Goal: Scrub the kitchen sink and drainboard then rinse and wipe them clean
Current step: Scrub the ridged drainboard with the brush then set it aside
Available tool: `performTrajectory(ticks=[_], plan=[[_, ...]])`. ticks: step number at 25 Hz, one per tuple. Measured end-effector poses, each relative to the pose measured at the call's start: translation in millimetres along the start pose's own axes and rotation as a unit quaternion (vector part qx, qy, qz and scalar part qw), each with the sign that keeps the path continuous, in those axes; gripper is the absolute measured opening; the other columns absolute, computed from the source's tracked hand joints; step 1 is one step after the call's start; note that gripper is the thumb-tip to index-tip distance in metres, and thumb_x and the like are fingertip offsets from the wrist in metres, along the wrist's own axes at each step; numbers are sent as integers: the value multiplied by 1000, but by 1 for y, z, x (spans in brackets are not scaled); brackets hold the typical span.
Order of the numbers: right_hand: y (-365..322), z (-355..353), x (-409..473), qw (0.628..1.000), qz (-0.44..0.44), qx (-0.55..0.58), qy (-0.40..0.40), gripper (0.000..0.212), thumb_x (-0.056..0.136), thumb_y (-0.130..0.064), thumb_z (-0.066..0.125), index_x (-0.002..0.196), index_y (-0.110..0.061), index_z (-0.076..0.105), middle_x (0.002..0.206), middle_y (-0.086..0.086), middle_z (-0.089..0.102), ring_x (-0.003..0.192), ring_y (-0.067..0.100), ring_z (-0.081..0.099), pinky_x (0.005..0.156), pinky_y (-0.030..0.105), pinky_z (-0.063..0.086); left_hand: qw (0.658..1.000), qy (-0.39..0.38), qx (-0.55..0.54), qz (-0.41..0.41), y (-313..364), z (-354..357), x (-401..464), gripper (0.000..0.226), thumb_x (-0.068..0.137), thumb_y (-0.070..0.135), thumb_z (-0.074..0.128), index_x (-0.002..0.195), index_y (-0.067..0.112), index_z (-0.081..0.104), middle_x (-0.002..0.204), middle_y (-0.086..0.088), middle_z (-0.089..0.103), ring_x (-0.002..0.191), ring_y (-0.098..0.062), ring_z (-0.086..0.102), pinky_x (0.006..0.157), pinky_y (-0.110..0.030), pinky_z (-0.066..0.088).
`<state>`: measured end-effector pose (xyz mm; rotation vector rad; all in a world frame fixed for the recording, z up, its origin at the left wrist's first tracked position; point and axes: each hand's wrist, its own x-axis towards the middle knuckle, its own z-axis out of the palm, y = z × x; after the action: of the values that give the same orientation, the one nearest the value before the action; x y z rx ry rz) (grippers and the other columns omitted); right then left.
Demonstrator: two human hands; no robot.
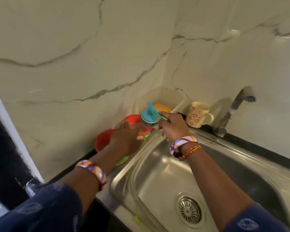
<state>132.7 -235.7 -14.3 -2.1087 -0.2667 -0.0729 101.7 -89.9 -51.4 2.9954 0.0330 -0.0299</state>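
Right hand: your right hand gripped the scrubber by its handle, centre frame.
Left hand: your left hand lay flat, fingers straight, over the tub.
Sink: the sink filled the lower right.

1. Cream marble-look wall panels with grey veins, meeting in a corner.
2. Black stone worktop edge along the wall.
3. White vertical trim at left, dark beyond.
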Motion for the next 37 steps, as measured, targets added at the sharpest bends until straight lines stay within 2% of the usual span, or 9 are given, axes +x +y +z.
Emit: performTrajectory(ticks=[7, 12, 16, 19, 22, 24, 28, 32, 37], plan=[[2, 50, 46, 969, -5, -236, -74, 31, 92, -15, 47, 116, -8, 65, 100, 16, 67, 91, 26, 61, 71, 25, 40, 993, 31, 79, 83, -9, 22, 8, 61, 95, 44, 40, 144, 9, 28, 146, -20, 32, 136, -32, 29, 114, -40, 18], [-5, 48, 54, 972, 20, -198, -129, 27, 89, -8, 52, 110, -10, 69, 65, 5, 56, 32, -1, 44, 40, 11, 31, 992, 36, 80, 94, -11, 21, 6, 55, 95, 39, 41, 139, 6, 35, 140, -21, 40, 132, -33, 34, 112, -40, 21], [-5, 55, 66, 948, -14, -293, -127, 25, 91, -16, 51, 106, -8, 70, 75, 8, 60, 56, 12, 52, 56, 22, 38, 991, 38, 90, 95, -9, 14, 5, 52, 96, 38, 41, 138, 7, 39, 140, -19, 42, 132, -33, 35, 111, -42, 23], [-6, 55, 61, 960, 21, -243, -137, 25, 91, -15, 53, 109, -11, 70, 59, -1, 55, 41, 4, 42, 43, 16, 33, 991, 29, 92, 95, -6, 12, 3, 50, 98, 37, 40, 138, 8, 39, 143, -18, 38, 136, -34, 30, 113, -43, 19], [-5, 52, 68, 959, 20, -259, -108, 28, 91, -15, 52, 113, -9, 68, 72, 8, 63, 56, 13, 49, 52, 18, 41, 992, 23, 87, 84, -7, 10, 3, 55, 96, 40, 42, 141, 8, 36, 144, -21, 37, 136, -34, 29, 113, -43, 19], [-5, 65, 64, 974, 26, -203, -100, 26, 89, -14, 53, 106, -11, 71, 74, 9, 68, 65, 17, 56, 66, 30, 49, 993, 9, 84, 80, -8, 11, 5, 60, 95, 42, 42, 144, 8, 32, 145, -22, 34, 137, -35, 28, 113, -43, 19], [-5, 22, 24, 996, 68, 61, 0, 21, 94, -12, 46, 93, -25, 62, 52, -1, 45, 30, 4, 34, 36, 15, 26, 998, -13, 43, 46, -11, 13, 2, 65, 93, 48, 44, 144, 11, 28, 150, -21, 25, 140, -33, 22, 113, -42, 21], [22, -83, -59, 915, 137, 370, 90, 16, 98, -18, 42, 87, -14, 54, 56, 0, 44, 27, 2, 29, 33, 8, 22, 997, -16, 58, 53, 43, 16, -12, 75, 96, 47, 35, 148, 1, 8, 155, -24, 5, 145, -34, 6, 118, -42, 7], [97, -204, -174, 839, 130, 456, 268, 23, 97, -23, 39, 93, -15, 60, 65, -6, 67, 49, 3, 57, 43, 12, 43, 965, -93, 16, 246, 187, 34, -56, 57, 96, 50, 35, 137, 11, 44, 146, -12, 38, 135, -28, 35, 111, -38, 26]])
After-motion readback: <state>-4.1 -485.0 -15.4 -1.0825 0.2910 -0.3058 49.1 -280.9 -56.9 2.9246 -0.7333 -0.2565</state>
